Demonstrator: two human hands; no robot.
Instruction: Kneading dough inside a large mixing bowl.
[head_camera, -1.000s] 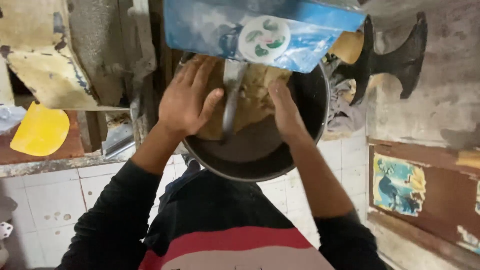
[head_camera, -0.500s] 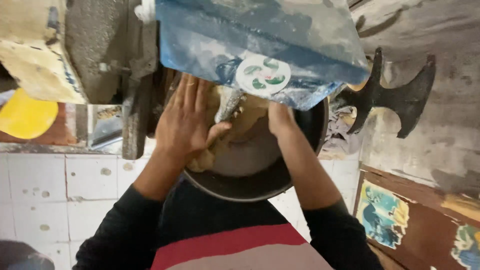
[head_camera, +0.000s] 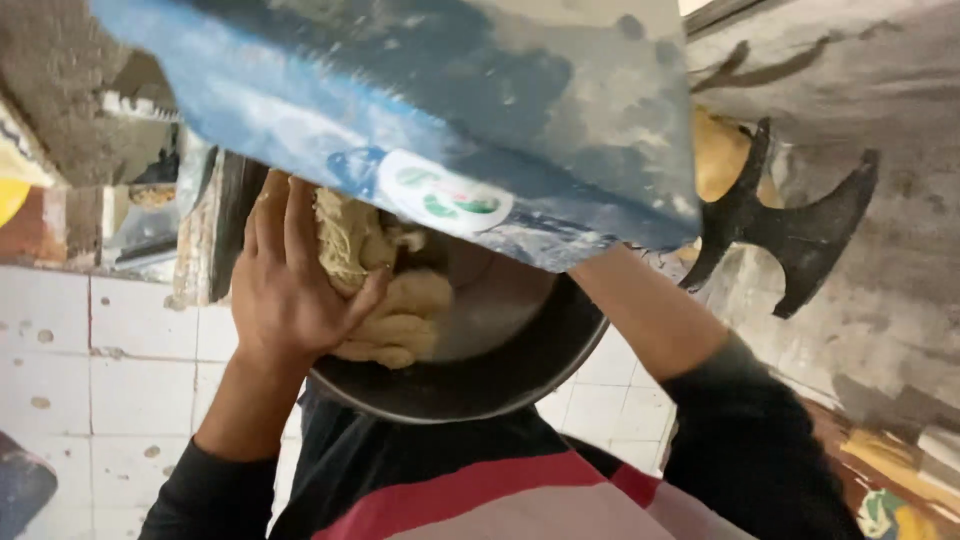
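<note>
White tiled floor (head_camera: 100, 370) below, grimy wall to the right. A blue bag (head_camera: 430, 110) fills the top of the view and hides much of the round dark pan (head_camera: 500, 385). The left hand (head_camera: 295, 290), fingers spread, presses on the pale dough (head_camera: 385, 300) inside the pan. The right hand is lost behind the bag; only the forearm (head_camera: 650, 320) shows, so its grip can't be told.

A pale tan lump of dough (head_camera: 385, 300), rough and shaggy at its upper part and smoother below, lies in the left half of a round dark metal pan (head_camera: 470, 385). The pan's far side is hidden under a blue machine housing; its near rim faces the person's chest.
</note>
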